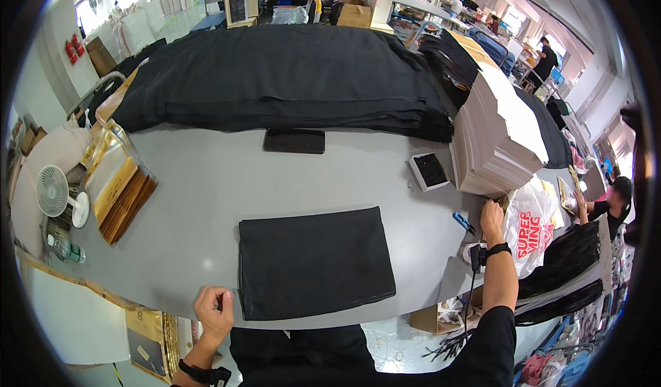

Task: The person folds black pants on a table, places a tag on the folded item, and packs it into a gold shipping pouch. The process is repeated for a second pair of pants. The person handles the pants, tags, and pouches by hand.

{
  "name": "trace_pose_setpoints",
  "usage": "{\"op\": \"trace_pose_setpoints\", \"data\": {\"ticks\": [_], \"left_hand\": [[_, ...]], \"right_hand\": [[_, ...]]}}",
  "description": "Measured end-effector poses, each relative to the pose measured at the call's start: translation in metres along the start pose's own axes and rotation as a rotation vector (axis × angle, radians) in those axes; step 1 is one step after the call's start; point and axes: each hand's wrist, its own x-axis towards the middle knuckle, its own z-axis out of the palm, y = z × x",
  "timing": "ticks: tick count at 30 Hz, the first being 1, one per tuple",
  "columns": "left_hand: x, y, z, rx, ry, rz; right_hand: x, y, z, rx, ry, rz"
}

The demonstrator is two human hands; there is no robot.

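A folded black cloth [316, 263] lies flat on the grey table [191, 196] before me. My left hand [214, 308] is at the cloth's lower left corner with its fingers curled in. Something dark shows between those fingers, too small to identify. Stretched to the right, my right hand [492, 220] is beside a white plastic bag [532, 232] with red print, below a tall stack of white card sheets [496, 134]. Its fingertips are hidden from view, so its grip is unclear. Blue-handled thread snips [463, 222] lie just left of it.
A broad pile of black cloth [289, 77] spans the table's far side, with a dark phone [294, 141] before it. A small white box [429, 171] holds black pieces. Gold packaging bags [120, 185], a fan [54, 191] and a bottle [66, 248] stand left. A co-worker [612, 206] is at right.
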Motion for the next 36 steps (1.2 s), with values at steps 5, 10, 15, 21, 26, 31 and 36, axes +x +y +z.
{"op": "trace_pose_setpoints", "data": {"ticks": [5,10,15,21,26,31,36], "left_hand": [[-0.003,-0.004,-0.001,-0.010,-0.023,-0.025],[-0.002,-0.005,0.000,0.022,-0.063,0.004],[-0.002,-0.003,-0.002,-0.001,-0.054,-0.023],[-0.002,-0.002,-0.002,-0.068,-0.029,-0.008],[0.010,0.021,-0.012,-0.145,-0.081,-0.043],[0.038,0.057,0.008,-0.140,-0.162,0.136],[0.064,0.067,0.040,-0.101,-0.177,0.330]], "right_hand": [[-0.008,-0.019,-0.063,0.018,0.219,0.058],[-0.007,-0.085,-0.161,0.446,0.360,0.114],[-0.053,-0.182,-0.235,1.444,0.100,-0.027],[-0.161,-0.289,-0.209,1.409,-0.488,-0.033],[-0.206,-0.318,-0.195,0.605,0.284,-0.548],[-0.232,-0.360,-0.199,0.862,0.046,-0.684],[-0.230,-0.380,-0.210,0.943,-0.174,-0.629]]}}
